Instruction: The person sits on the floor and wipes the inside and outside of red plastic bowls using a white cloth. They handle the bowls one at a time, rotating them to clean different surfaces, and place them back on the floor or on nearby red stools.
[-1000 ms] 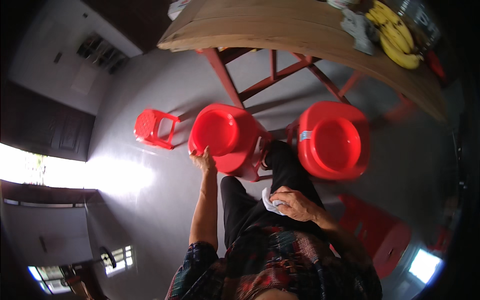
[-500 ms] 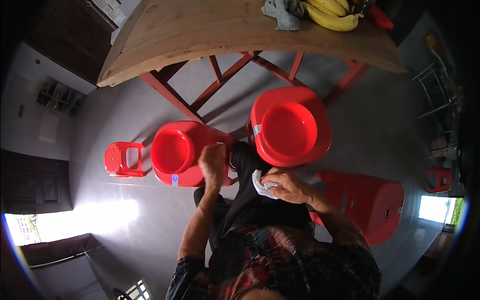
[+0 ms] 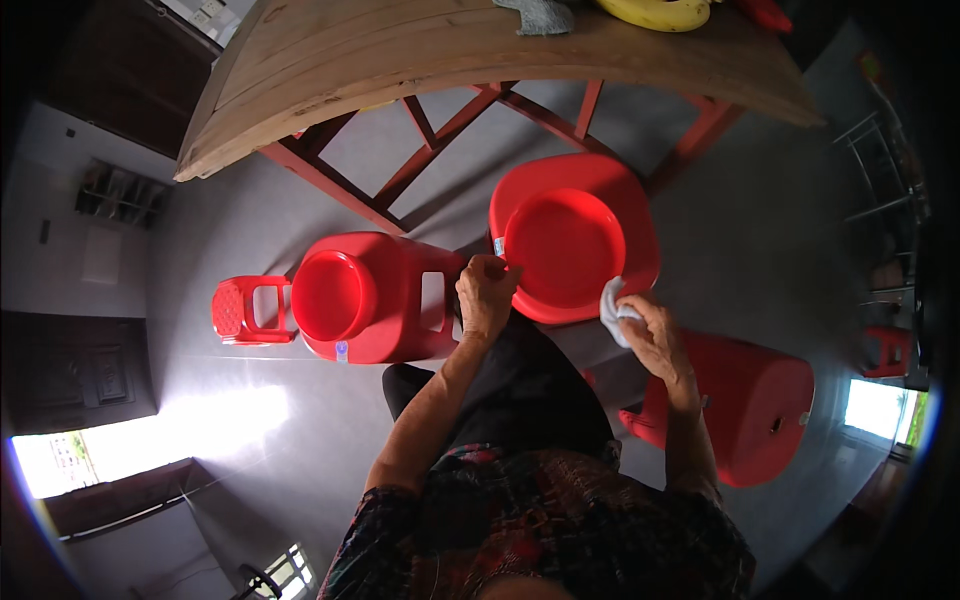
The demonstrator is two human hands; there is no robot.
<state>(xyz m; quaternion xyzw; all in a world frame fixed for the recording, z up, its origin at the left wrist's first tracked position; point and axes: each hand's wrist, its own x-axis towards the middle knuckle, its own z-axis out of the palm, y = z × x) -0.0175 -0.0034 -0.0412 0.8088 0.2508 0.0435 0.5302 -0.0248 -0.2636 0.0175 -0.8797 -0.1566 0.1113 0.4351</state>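
Note:
A round red plastic basin (image 3: 565, 250) rests on a red stool (image 3: 635, 215) in front of me. My left hand (image 3: 487, 295) is at the basin's left rim, its fingers closed on the edge; the fingertips are partly hidden. To the right of the basin, my right hand (image 3: 655, 338) grips a bunched white cloth (image 3: 613, 312). The cloth's upper end sticks out beside the rim, and I cannot tell whether it touches.
A second red basin (image 3: 328, 295) sits on another red stool (image 3: 395, 260) at the left, beside a small red stool (image 3: 230, 308). A tipped-over red stool (image 3: 760, 400) lies at the right. Beyond is a wooden table (image 3: 420, 45) with bananas (image 3: 665, 12) and a grey cloth (image 3: 545, 15).
My left hand has moved right, from beside the left basin to the right basin's rim. My right hand has carried the white cloth up and to the right, off my lap.

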